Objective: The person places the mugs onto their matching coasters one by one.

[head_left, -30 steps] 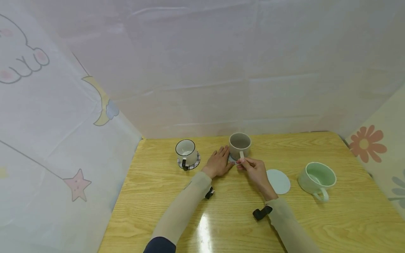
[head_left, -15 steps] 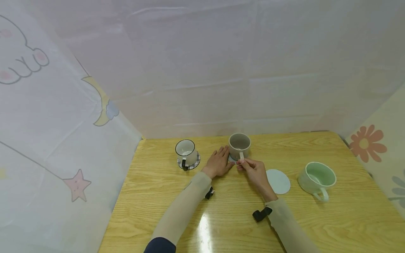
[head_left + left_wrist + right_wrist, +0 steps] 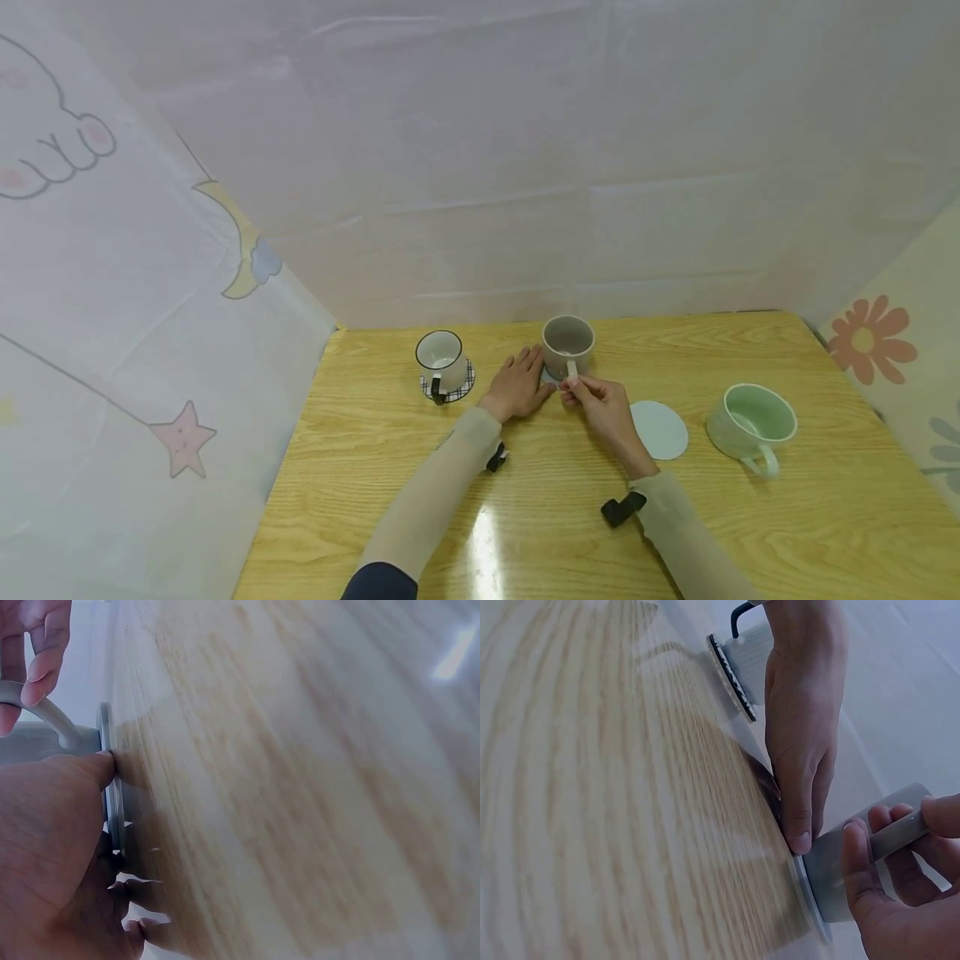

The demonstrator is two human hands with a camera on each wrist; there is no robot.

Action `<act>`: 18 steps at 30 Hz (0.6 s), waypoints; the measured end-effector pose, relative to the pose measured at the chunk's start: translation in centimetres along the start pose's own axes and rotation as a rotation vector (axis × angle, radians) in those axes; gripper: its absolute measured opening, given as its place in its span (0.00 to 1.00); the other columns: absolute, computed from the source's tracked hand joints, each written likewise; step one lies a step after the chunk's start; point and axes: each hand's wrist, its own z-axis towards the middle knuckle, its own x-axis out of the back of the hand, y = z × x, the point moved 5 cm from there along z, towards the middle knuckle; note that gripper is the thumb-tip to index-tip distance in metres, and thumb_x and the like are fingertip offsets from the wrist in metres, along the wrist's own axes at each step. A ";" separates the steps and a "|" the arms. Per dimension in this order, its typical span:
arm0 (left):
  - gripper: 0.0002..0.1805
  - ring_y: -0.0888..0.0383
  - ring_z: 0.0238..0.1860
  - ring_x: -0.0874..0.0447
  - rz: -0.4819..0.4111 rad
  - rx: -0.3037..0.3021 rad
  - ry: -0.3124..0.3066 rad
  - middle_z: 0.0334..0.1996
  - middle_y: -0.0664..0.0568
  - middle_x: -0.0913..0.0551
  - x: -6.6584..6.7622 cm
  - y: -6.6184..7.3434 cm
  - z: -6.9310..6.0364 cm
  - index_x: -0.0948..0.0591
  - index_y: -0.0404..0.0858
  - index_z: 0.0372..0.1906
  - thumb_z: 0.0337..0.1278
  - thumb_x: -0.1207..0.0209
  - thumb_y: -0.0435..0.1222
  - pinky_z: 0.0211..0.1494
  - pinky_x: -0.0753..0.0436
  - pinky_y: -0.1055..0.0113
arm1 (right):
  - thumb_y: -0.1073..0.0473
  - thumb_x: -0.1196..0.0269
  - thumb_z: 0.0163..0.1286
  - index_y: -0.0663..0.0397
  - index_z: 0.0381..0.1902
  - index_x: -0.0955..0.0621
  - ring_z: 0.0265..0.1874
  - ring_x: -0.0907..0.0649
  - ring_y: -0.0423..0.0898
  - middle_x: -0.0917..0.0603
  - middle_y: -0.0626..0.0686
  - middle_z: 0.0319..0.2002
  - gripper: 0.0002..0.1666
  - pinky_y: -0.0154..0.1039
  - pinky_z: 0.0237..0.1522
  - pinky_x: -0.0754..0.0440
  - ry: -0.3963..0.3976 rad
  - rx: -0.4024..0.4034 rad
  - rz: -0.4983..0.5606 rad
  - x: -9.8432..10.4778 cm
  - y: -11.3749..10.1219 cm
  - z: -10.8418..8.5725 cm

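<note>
The wooden table [image 3: 555, 508] is spreading beneath the right hand [image 3: 602, 410], which is pinching a handle [image 3: 898, 835], and the left hand [image 3: 516, 387], whose straight fingers are gripping nothing. A green mug [image 3: 750, 425] is standing at the right, the pinched gray mug [image 3: 567, 343] near the far edge, a white mug [image 3: 444, 363] to its left. A pale coaster [image 3: 660, 431] is lying apart, and the left thumb is touching the gray coaster [image 3: 810, 898] under the gray mug.

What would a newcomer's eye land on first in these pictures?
Probably the gray mug near the back of the table, its handle pinched by the right hand, the coaster beneath it touched by the left hand. Next, the green mug standing at right, beside a pale round coaster.
</note>
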 end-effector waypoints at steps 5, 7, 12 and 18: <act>0.43 0.50 0.89 0.58 -0.001 -0.005 0.004 0.89 0.50 0.56 0.2 0.1 -0.3 0.56 0.41 0.89 0.86 0.60 0.59 0.90 0.49 0.51 | 0.55 0.41 0.85 0.73 0.54 0.13 0.44 0.07 0.52 0.13 0.76 0.52 0.23 0.46 0.51 0.08 -0.005 -0.003 -0.009 0.1 0.0 -0.1; 0.42 0.49 0.89 0.56 -0.007 -0.010 0.018 0.89 0.48 0.54 0.6 0.3 -0.7 0.54 0.40 0.88 0.86 0.58 0.58 0.89 0.48 0.50 | 0.55 0.41 0.85 0.73 0.55 0.13 0.43 0.07 0.50 0.12 0.75 0.51 0.22 0.46 0.50 0.08 -0.002 0.006 -0.020 0.1 0.0 -0.1; 0.42 0.48 0.88 0.55 -0.016 -0.013 0.018 0.89 0.47 0.53 0.9 0.4 -1.0 0.54 0.40 0.88 0.86 0.58 0.57 0.89 0.47 0.50 | 0.57 0.38 0.83 0.73 0.59 0.14 0.40 0.07 0.45 0.11 0.75 0.49 0.21 0.45 0.48 0.08 0.013 0.027 -0.044 0.4 0.0 -0.2; 0.43 0.50 0.89 0.59 -0.018 -0.005 0.000 0.89 0.48 0.56 0.6 0.4 -0.7 0.57 0.41 0.89 0.86 0.60 0.58 0.90 0.50 0.50 | 0.51 0.35 0.81 0.68 0.56 0.12 0.42 0.06 0.58 0.09 0.69 0.44 0.23 0.39 0.45 0.08 0.052 0.032 -0.157 0.6 -0.3 -0.2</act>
